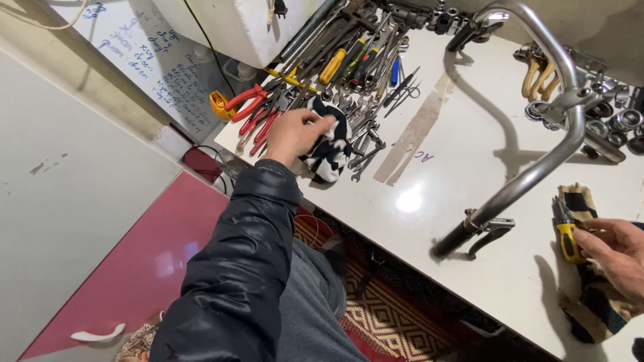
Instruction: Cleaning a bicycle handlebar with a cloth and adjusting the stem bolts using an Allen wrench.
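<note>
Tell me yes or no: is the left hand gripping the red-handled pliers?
No. The left hand rests on a black-and-white cloth, with the red-handled pliers lying apart beside it.

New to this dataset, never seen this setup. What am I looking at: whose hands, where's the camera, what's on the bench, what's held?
There is no robot. One camera sits on a person's head and looks down at their own two hands over a white workbench. The left hand, in a dark jacket sleeve, rests on a black and white cloth beside a pile of hand tools and red-handled pliers. The right hand touches a yellow-handled tool lying on a striped rag. A chrome bicycle handlebar with brake levers lies between them.
</note>
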